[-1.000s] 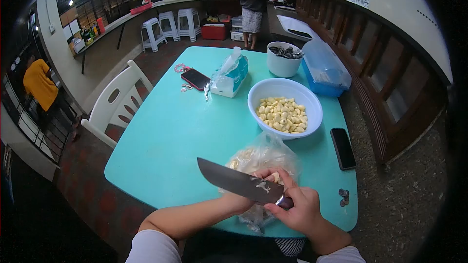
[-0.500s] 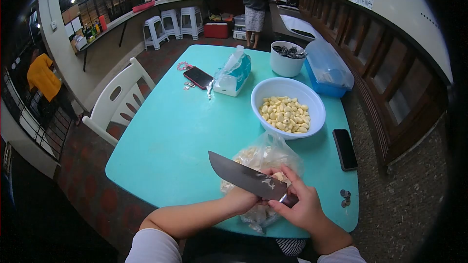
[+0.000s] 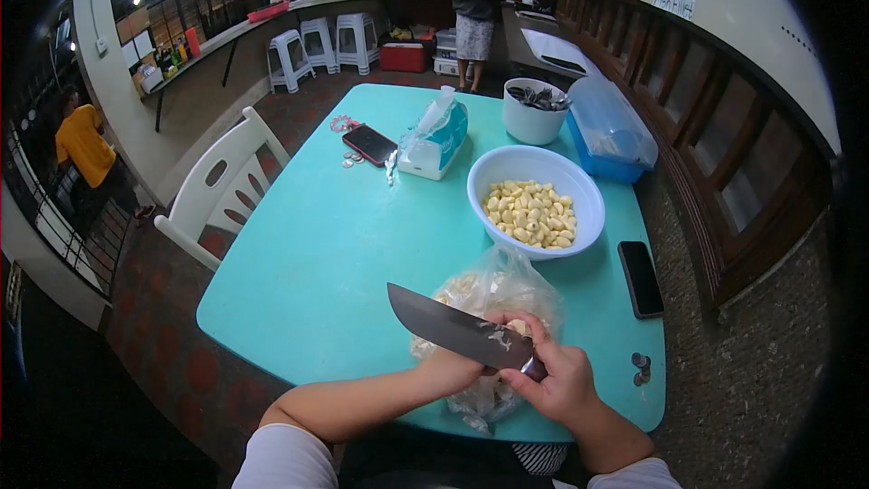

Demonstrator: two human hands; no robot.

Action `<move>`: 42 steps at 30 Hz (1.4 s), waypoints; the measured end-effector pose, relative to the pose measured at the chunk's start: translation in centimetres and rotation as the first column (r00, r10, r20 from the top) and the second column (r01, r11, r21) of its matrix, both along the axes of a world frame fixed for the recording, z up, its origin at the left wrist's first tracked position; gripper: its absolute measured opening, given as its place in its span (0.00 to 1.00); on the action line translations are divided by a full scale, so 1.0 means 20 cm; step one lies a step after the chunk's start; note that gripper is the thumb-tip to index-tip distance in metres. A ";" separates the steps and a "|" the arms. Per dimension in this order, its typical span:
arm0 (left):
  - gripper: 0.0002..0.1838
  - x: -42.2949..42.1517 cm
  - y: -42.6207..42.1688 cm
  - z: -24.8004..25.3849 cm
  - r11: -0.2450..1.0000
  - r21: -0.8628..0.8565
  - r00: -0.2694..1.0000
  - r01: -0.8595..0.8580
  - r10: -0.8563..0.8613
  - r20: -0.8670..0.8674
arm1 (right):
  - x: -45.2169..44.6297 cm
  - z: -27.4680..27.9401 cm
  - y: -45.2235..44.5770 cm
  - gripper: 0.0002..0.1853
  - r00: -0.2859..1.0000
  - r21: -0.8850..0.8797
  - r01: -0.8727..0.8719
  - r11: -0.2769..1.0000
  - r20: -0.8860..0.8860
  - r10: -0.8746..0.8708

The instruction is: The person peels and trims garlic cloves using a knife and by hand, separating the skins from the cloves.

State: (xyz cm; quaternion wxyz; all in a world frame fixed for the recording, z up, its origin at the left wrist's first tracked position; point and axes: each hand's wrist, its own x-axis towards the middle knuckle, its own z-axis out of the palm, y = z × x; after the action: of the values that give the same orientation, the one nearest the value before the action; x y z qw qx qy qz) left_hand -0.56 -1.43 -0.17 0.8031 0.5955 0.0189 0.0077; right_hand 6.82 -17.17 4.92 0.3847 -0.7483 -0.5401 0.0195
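Note:
My right hand (image 3: 563,378) is closed around the handle of a broad kitchen knife (image 3: 444,321), its dark blade pointing left with bits of pale skin stuck to it. Behind the blade, my left hand (image 3: 450,371), partly hidden, grips a garlic clove (image 3: 518,327), which the fingers of my right hand also touch. Both hands are over a clear plastic bag (image 3: 520,285) of unpeeled garlic and papery skins. Just beyond it, a pale blue basin (image 3: 588,208) holds many peeled garlic cloves (image 3: 529,215).
On the turquoise table (image 3: 299,263) are a tissue pack (image 3: 436,140), a red-edged phone (image 3: 369,144), a black phone (image 3: 640,279), coins (image 3: 641,368), a utensil tub (image 3: 532,122) and a blue lidded box (image 3: 611,127). A white chair (image 3: 222,186) stands left. Two people are farther off.
The fingers of my right hand have curled in closer around the clove by the knife handle. The knife, bag and basin stay nearly where they were.

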 end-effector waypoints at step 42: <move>0.10 0.00 0.05 0.12 0.891 -0.452 0.997 0.040 -0.066 -0.042 | 0.08 -0.02 -0.05 0.28 0.353 0.266 -0.084 0.960 -0.893 0.278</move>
State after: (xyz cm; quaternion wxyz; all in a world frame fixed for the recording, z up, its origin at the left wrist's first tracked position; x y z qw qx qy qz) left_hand -0.48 -0.38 2.19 0.9182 0.3936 0.0263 -0.0355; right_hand 8.46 -18.12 4.46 0.6791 -0.5077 -0.3115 0.4290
